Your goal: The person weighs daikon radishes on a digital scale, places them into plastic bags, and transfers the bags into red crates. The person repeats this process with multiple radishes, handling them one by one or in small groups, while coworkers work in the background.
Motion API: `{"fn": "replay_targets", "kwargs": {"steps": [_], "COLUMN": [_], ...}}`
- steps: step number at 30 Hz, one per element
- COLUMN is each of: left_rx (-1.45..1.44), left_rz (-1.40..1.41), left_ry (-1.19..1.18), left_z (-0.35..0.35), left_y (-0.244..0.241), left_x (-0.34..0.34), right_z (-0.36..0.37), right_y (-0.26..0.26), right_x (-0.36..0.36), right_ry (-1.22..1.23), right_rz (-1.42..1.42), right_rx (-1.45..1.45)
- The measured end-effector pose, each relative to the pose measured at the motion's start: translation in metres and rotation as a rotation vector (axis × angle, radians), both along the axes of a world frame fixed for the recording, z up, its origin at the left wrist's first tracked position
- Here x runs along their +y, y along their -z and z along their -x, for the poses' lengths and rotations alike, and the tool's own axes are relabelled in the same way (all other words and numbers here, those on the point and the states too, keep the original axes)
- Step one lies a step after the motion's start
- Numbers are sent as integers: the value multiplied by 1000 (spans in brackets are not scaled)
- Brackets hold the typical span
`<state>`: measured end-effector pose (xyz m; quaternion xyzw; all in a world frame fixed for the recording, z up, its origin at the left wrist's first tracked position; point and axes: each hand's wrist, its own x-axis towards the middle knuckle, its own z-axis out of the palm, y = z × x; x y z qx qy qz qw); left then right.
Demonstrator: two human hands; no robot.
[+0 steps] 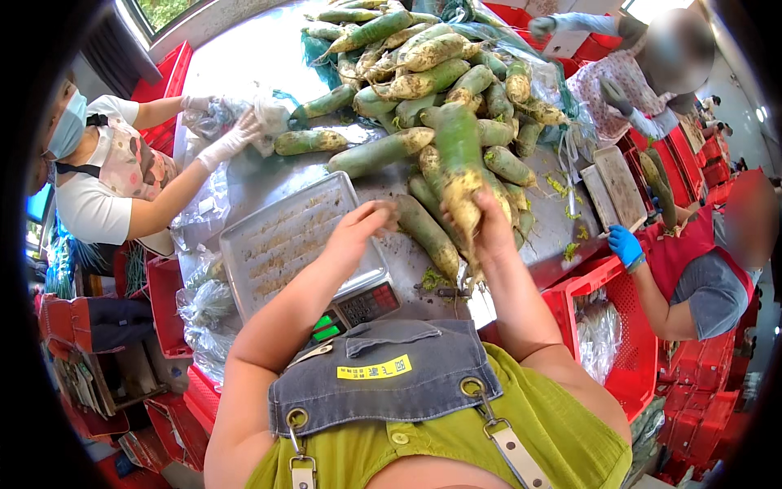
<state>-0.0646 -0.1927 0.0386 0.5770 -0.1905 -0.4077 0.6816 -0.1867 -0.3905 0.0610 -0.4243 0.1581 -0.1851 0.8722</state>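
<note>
My right hand [492,223] grips a large green radish [458,147] by its pale, soil-marked root end. That radish is lifted over the pile, its green end pointing away from me. My left hand [369,220] holds nothing and is blurred, its fingers loosely bent. Its fingertips are close to another green radish [427,235] lying on the metal table [305,174]; whether they touch cannot be told. Below my left forearm is a digital scale with a dirt-streaked metal tray [287,238] and a lit keypad panel [363,305]. Many more radishes [421,79] are heaped beyond my hands.
A masked co-worker [116,165] in white gloves handles clear plastic bags [244,116] at the left. Another person's blue-gloved hand [626,247] is beside a second scale [617,186]. A red crate [635,342] with bagged goods stands at my right; wrapped bundles [208,305] lie left.
</note>
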Motion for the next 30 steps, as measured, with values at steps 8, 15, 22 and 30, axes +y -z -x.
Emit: {"fn": "replay_targets", "kwargs": {"steps": [8, 15, 22, 30], "left_rx": [-49, -207, -291, -413], "left_rz": [-79, -174, -233, -256], "left_ry": [-299, -573, -580, -526], "left_z": [-37, -70, -61, 14], "left_y": [13, 16, 25, 14], "left_x": [72, 111, 128, 124], "right_z": [-64, -39, 43, 124], "right_y": [-9, 12, 71, 92], "right_x": [-106, -14, 14, 15], "right_ry": [404, 446, 94, 127], "right_rz": [297, 1583, 1571, 1405], "right_rx": [117, 266, 232, 331]}}
